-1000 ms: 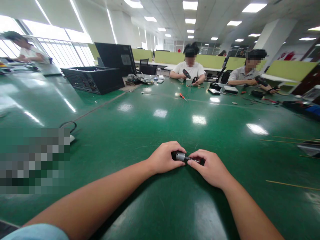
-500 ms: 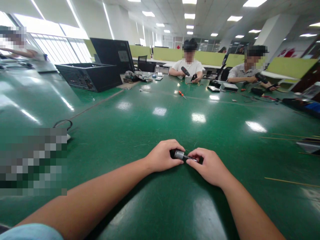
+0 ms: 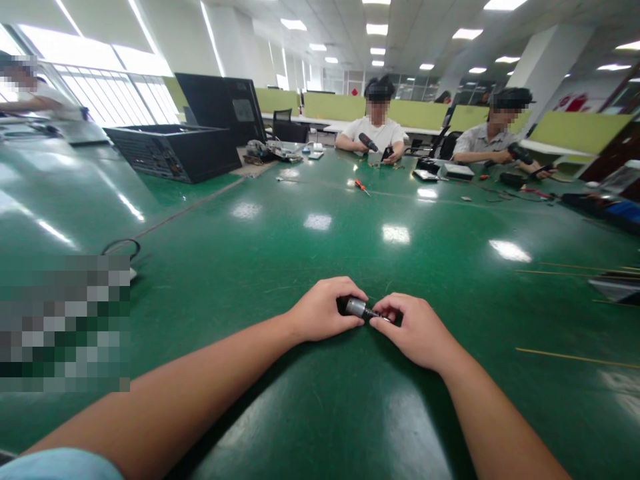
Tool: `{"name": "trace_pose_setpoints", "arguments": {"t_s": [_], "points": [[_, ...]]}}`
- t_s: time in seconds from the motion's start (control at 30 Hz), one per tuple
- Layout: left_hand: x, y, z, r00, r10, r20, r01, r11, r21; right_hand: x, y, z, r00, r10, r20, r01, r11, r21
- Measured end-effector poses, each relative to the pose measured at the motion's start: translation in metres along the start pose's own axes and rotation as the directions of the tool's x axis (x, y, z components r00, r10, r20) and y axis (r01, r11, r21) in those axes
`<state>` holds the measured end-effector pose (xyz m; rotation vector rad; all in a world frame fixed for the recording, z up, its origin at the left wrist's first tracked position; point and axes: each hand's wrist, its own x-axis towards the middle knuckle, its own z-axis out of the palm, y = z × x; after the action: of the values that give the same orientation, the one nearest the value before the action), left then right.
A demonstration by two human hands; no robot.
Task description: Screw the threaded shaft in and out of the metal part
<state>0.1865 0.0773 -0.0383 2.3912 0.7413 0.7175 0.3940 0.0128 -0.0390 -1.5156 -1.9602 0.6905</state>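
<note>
Silver-grey metal cylinder (image 3: 356,307): smooth, rounded and lightly shining, lying slantwise between the two hands low over the middle near part of the desk; whether it touches the surface cannot be told.
Slim dark shaft (image 3: 371,313): narrower than the cylinder, seemingly ridged, running from its right end toward the right hand.
Left hand (image 3: 327,312): curled round the cylinder's thicker end, fingers above and thumb below, clamped on it; a black part shows in the shadow of the palm.
Right hand (image 3: 417,330): fingers bent and pinched with the thumb on the slim shaft, a bright sliver showing at the tips.
Pale blue cloth sleeve (image 3: 70,465): soft, rounded edge on the left arm.
Glossy green desk (image 3: 280,233): hard and faintly scratched, mirroring the ceiling lamps as white patches.
Thin straight yellow-brown rods (image 3: 575,357): spread at the right, well apart from the hands.
Looped black cable (image 3: 123,247): at the left, beside a pixelated shape that cannot be made out.
Orange-handled screwdriver (image 3: 361,187): slender, lying beyond the hands.
Black box-shaped computer case (image 3: 173,153): open-topped, with a flat dark panel (image 3: 220,107) tilted up behind it.
Person in a white shirt (image 3: 373,137): seated across the desk, a dark drill-like tool (image 3: 369,141) in hand.
Person in a light grey shirt (image 3: 483,140): farther right, near a flat silver box (image 3: 456,173).
</note>
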Motion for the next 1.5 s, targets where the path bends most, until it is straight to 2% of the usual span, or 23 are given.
{"name": "trace_pose_setpoints", "arguments": {"t_s": [0.43,1.5], "points": [[0.0006,-0.0011,-0.0005,0.999,-0.002,0.046,0.001,1.000,0.003,0.0006,0.0000,-0.0011,1.000,-0.007,0.016,0.007,1.000,0.025],[0.0017,0.0001,-0.0006,0.999,-0.013,0.040,0.013,1.000,-0.001,-0.0004,-0.0001,-0.0027,0.998,-0.029,0.049,0.029,1.000,0.000]]}}
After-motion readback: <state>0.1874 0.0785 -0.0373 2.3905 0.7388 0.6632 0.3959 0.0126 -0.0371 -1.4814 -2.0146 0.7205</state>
